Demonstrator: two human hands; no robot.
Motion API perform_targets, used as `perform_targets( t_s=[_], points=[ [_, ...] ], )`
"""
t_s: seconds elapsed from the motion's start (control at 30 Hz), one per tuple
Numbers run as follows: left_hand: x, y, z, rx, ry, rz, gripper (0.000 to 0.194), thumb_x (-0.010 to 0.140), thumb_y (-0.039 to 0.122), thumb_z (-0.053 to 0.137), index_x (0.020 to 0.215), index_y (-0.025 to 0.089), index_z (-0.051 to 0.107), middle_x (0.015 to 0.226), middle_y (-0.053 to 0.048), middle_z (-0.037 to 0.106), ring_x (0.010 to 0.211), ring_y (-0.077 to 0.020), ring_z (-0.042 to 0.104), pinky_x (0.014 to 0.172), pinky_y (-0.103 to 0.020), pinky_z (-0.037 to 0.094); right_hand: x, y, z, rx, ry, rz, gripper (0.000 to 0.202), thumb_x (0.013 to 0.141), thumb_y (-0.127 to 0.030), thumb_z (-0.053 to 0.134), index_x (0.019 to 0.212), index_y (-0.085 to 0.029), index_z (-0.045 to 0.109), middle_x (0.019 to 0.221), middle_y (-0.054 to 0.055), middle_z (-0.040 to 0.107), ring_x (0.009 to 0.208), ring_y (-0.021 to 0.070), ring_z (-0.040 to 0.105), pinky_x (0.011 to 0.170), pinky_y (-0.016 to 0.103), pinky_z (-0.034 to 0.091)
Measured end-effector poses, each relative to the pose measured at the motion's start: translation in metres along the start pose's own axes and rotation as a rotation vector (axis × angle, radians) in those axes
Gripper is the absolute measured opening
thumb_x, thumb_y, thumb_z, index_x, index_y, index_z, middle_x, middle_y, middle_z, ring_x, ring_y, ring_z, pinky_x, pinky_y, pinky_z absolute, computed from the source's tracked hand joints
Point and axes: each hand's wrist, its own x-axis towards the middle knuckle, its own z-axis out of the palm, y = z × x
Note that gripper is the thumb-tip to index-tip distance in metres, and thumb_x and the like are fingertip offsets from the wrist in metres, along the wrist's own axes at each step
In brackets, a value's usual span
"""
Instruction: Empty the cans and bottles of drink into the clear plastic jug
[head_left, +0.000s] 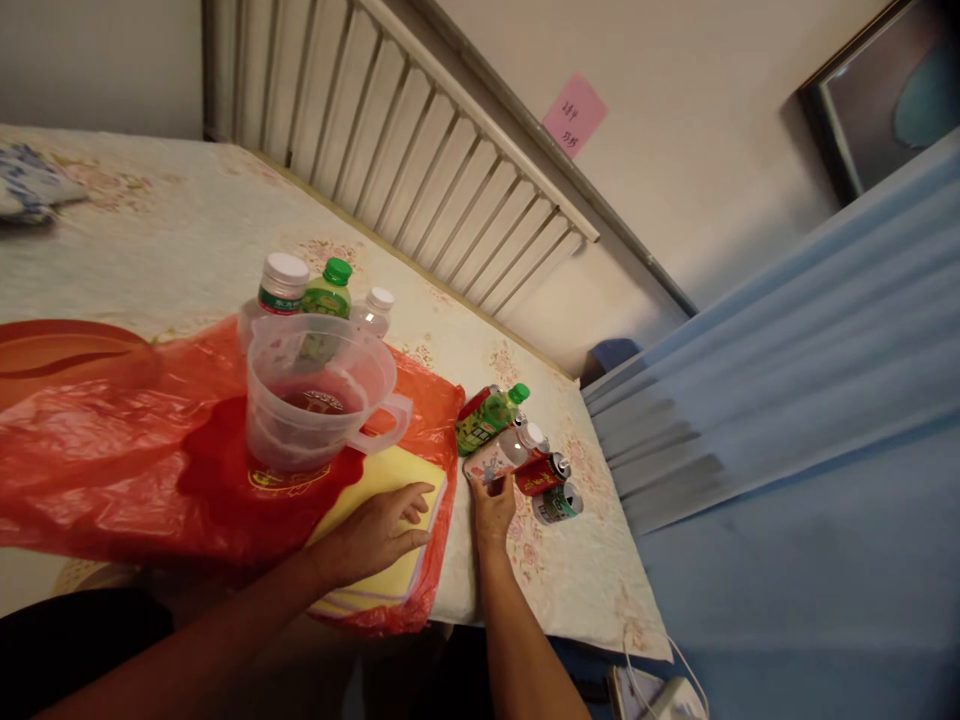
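Note:
My left hand (386,530) rests over a stack of folded yellow cloths (401,470), its fingers loosely bent and apart with nothing in them. My right hand (493,515) is closed around the lower part of a red drink can (541,474). Beside that can are a clear bottle with a pale flowered label and white cap (491,462), a green-capped bottle (484,425) and a green-and-silver can (559,504). More cans are partly hidden behind them. To the left, a clear plastic measuring jug (322,390) with dark reddish liquid stands on a red scalloped mat (217,465).
Behind the jug are a large white-capped bottle (283,275), a green-capped bottle (330,285) and a small white-capped bottle (375,308). Red plastic sheeting (82,460) covers part of the flowered tablecloth (180,260). An orange-red tray (67,345) lies left. A radiator (420,140) and blue curtain (795,450) border the table.

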Motion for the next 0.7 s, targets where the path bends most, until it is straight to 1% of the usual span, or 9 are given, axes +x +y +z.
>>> perform_targets(
  t_s=[0.1, 0.23, 0.33, 0.53, 0.7],
  points=[
    [-0.0012, 0.0005, -0.0006, 0.003, 0.001, -0.004, 0.051, 0.078, 0.031, 0.059, 0.126, 0.016, 0.054, 0.105, -0.01, 0.07, 0.092, -0.021, 0.066, 0.085, -0.035, 0.054, 0.0016, 0.0029, 0.0025, -0.01, 0.005, -0.003, 0.074, 0.066, -0.053, 0.069, 0.12, -0.002, 0.06, 0.11, 0.021, 0.067, 0.097, 0.0286, 0.062, 0.091, 0.039, 0.045],
    [-0.0019, -0.0013, -0.0008, 0.01, 0.009, 0.005, 0.05, 0.078, 0.03, 0.059, 0.126, 0.018, 0.055, 0.105, -0.009, 0.07, 0.092, -0.0212, 0.066, 0.085, -0.036, 0.054, 0.0026, 0.0045, 0.0042, -0.02, 0.018, -0.01, 0.073, 0.066, -0.054, 0.069, 0.117, -0.003, 0.062, 0.108, 0.021, 0.068, 0.098, 0.0294, 0.062, 0.091, 0.04, 0.045],
    [-0.0015, -0.0024, -0.0006, 0.004, 0.011, 0.006, 0.049, 0.078, 0.031, 0.058, 0.125, 0.018, 0.055, 0.104, -0.009, 0.07, 0.092, -0.0214, 0.066, 0.084, -0.035, 0.054, 0.0031, 0.0045, 0.0049, -0.022, 0.028, -0.012, 0.071, 0.066, -0.052, 0.07, 0.117, -0.002, 0.061, 0.108, 0.021, 0.068, 0.098, 0.0292, 0.062, 0.091, 0.04, 0.045],
    [-0.0013, -0.0024, -0.0007, 0.007, 0.016, -0.007, 0.05, 0.076, 0.029, 0.058, 0.125, 0.017, 0.056, 0.104, -0.009, 0.071, 0.09, -0.0213, 0.067, 0.083, -0.036, 0.055, 0.0043, 0.0041, 0.0063, -0.025, 0.031, -0.01, 0.06, 0.067, -0.048, 0.07, 0.11, -0.007, 0.064, 0.097, 0.015, 0.07, 0.085, 0.0256, 0.063, 0.082, 0.038, 0.047],
    [-0.0009, -0.004, -0.0004, 0.008, 0.001, -0.01, 0.048, 0.077, 0.03, 0.057, 0.123, 0.016, 0.055, 0.105, -0.01, 0.07, 0.091, -0.0211, 0.067, 0.084, -0.036, 0.055, 0.0048, 0.0026, 0.0062, -0.018, 0.033, -0.015, 0.056, 0.068, -0.048, 0.07, 0.108, -0.009, 0.064, 0.096, 0.014, 0.07, 0.084, 0.0249, 0.063, 0.08, 0.036, 0.048]
  ],
)
